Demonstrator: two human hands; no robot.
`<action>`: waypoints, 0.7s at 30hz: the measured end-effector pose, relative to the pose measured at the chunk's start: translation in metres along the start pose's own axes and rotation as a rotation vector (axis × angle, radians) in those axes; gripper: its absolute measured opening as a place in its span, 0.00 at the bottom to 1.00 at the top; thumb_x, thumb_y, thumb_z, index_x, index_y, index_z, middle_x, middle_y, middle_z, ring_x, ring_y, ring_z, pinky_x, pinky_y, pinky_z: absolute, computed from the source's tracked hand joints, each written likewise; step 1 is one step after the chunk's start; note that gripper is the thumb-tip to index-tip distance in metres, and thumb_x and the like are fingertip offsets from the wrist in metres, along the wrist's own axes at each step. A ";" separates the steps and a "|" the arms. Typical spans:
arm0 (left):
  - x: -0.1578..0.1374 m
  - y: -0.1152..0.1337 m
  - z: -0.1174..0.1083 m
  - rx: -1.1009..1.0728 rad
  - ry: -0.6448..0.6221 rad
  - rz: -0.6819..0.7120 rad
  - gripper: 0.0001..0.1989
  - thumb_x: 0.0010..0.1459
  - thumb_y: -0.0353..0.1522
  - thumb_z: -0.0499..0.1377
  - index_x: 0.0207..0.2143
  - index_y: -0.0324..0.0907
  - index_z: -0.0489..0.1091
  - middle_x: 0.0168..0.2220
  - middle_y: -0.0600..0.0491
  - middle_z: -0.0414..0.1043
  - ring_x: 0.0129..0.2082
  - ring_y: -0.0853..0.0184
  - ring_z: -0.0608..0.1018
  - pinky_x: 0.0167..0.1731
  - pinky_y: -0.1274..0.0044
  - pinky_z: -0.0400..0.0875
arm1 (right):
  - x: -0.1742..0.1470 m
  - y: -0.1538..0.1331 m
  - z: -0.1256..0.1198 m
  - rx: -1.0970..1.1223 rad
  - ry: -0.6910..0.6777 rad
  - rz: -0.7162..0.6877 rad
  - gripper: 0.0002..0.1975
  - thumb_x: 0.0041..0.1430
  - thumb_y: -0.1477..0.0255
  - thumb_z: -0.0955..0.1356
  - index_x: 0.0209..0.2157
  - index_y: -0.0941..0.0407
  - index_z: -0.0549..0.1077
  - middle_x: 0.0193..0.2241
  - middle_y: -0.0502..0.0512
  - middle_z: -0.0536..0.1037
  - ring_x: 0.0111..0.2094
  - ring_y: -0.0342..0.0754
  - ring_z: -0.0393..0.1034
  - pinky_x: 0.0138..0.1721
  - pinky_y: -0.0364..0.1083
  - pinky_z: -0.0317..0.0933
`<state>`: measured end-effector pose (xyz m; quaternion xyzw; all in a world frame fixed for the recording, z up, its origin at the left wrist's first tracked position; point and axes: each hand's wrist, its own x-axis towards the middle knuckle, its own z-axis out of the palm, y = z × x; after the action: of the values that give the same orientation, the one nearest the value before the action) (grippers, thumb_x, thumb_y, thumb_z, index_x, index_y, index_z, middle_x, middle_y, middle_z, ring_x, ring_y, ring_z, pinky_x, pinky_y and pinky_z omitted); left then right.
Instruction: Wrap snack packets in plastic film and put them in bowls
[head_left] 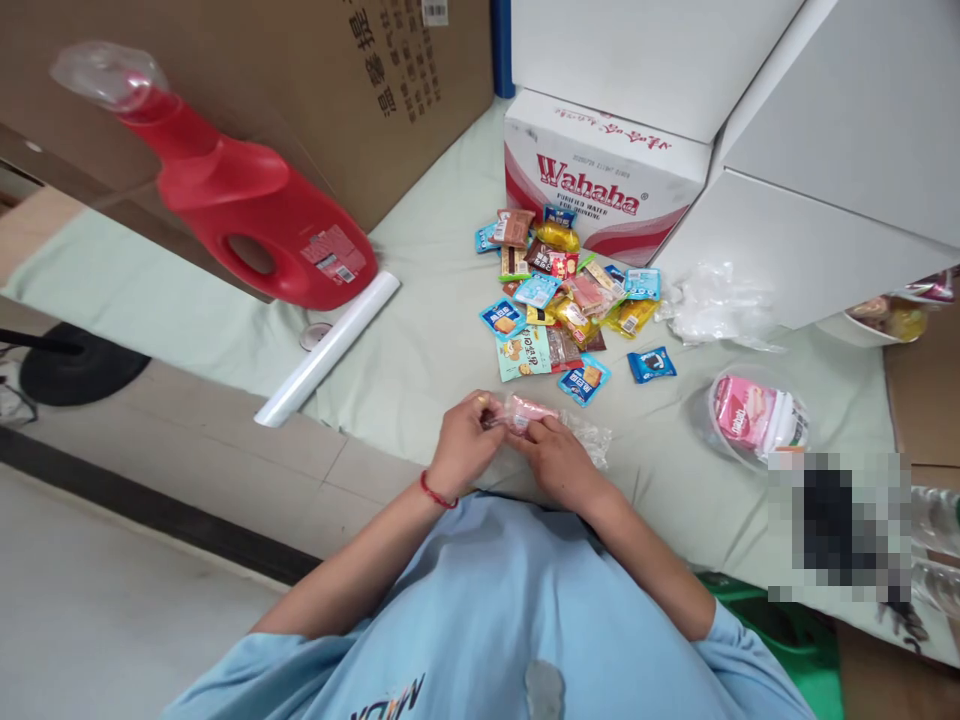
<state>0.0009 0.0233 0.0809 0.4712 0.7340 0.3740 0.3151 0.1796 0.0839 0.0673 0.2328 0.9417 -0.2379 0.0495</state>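
Close to my body, a clear plastic bag (597,440) lies on the pale green cloth with a pink-wrapped snack (529,410) in it. My left hand (466,440), a red cord bracelet at its wrist, pinches the bag's left end between thumb and fingers. Over the bag's near side curls my right hand (561,462), its fingers pressed on the plastic beside the pink snack. Just beyond both hands is a loose pile of small packaged snacks (555,290), with a green pouch (523,353) and several blue packets at its near edge.
A red detergent bottle (277,215) and a white roll (330,345) are to the left. Behind the pile stands a Wahaha water carton (592,185). Crumpled clear plastic (720,305) and a clear tub (709,420) with pink packs are on the right. The right edge is partly pixelated.
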 end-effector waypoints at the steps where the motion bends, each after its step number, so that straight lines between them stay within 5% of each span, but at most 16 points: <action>1: 0.000 0.007 0.006 -0.005 -0.040 0.045 0.03 0.54 0.29 0.57 0.31 0.43 0.71 0.31 0.54 0.73 0.31 0.67 0.75 0.34 0.75 0.72 | -0.001 -0.001 0.000 0.008 0.012 -0.008 0.27 0.70 0.78 0.63 0.67 0.49 0.66 0.48 0.59 0.75 0.53 0.55 0.62 0.55 0.52 0.60; 5: -0.003 0.018 0.025 0.107 -0.185 0.290 0.15 0.63 0.30 0.52 0.45 0.43 0.78 0.50 0.47 0.78 0.52 0.60 0.78 0.53 0.67 0.73 | -0.022 0.001 -0.003 0.099 0.083 -0.075 0.20 0.68 0.77 0.65 0.59 0.55 0.74 0.59 0.64 0.70 0.62 0.58 0.57 0.61 0.57 0.58; 8: -0.015 0.012 0.032 0.387 -0.233 0.383 0.20 0.63 0.31 0.53 0.54 0.38 0.75 0.59 0.42 0.74 0.58 0.53 0.73 0.58 0.59 0.69 | -0.050 0.011 -0.006 0.305 0.092 -0.095 0.17 0.67 0.77 0.65 0.55 0.54 0.76 0.55 0.60 0.75 0.56 0.53 0.65 0.58 0.53 0.63; 11: -0.027 0.004 0.036 0.603 -0.256 0.434 0.29 0.59 0.29 0.56 0.64 0.35 0.67 0.66 0.40 0.67 0.62 0.49 0.70 0.58 0.57 0.67 | -0.071 0.026 -0.004 0.445 0.277 0.167 0.16 0.72 0.72 0.61 0.55 0.54 0.75 0.47 0.59 0.78 0.48 0.50 0.71 0.52 0.50 0.67; 15: -0.035 -0.001 0.040 0.724 -0.242 0.488 0.32 0.59 0.27 0.55 0.66 0.34 0.63 0.69 0.41 0.62 0.63 0.51 0.69 0.58 0.61 0.64 | -0.073 0.039 0.006 0.167 0.524 0.568 0.22 0.68 0.61 0.66 0.58 0.57 0.73 0.51 0.68 0.72 0.53 0.61 0.65 0.56 0.60 0.64; 18: -0.034 -0.004 0.041 0.763 -0.235 0.508 0.30 0.61 0.28 0.54 0.66 0.34 0.63 0.69 0.41 0.62 0.63 0.52 0.70 0.58 0.62 0.64 | -0.070 0.039 0.010 0.117 0.492 0.536 0.13 0.64 0.66 0.68 0.46 0.58 0.76 0.56 0.70 0.69 0.58 0.64 0.60 0.59 0.63 0.60; 21: -0.034 -0.008 0.040 0.761 -0.232 0.521 0.30 0.63 0.27 0.53 0.68 0.37 0.62 0.69 0.43 0.62 0.64 0.53 0.70 0.58 0.64 0.64 | -0.069 0.035 0.001 0.319 0.512 0.487 0.07 0.65 0.68 0.65 0.38 0.55 0.73 0.49 0.65 0.74 0.52 0.57 0.68 0.54 0.56 0.65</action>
<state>0.0423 -0.0004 0.0568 0.7604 0.6361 0.0900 0.0959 0.2574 0.0823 0.0655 0.5063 0.7919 -0.2968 -0.1689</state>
